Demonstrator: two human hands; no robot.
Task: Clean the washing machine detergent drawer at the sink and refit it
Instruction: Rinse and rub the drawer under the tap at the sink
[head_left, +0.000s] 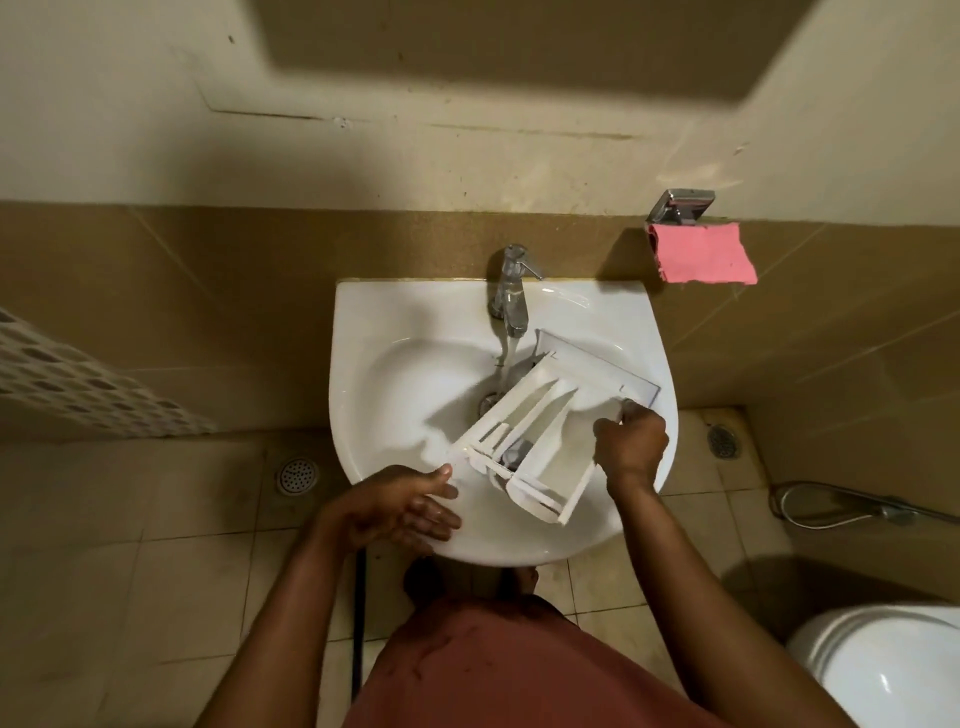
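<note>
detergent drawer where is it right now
In the head view the detergent drawer lies slanted across the right half of the sink, near the running tap, its front end gripped by the right hand.

A home bathroom: wall-hung white sink (363, 332) with tap (511, 291), toilet (883, 670), tiled floor (156, 571) with drains (297, 475)

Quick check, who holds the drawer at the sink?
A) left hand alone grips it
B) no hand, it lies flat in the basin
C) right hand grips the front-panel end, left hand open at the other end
C: the right hand curls round the drawer by its front panel; the left hand has straight fingers at the near end.
</note>
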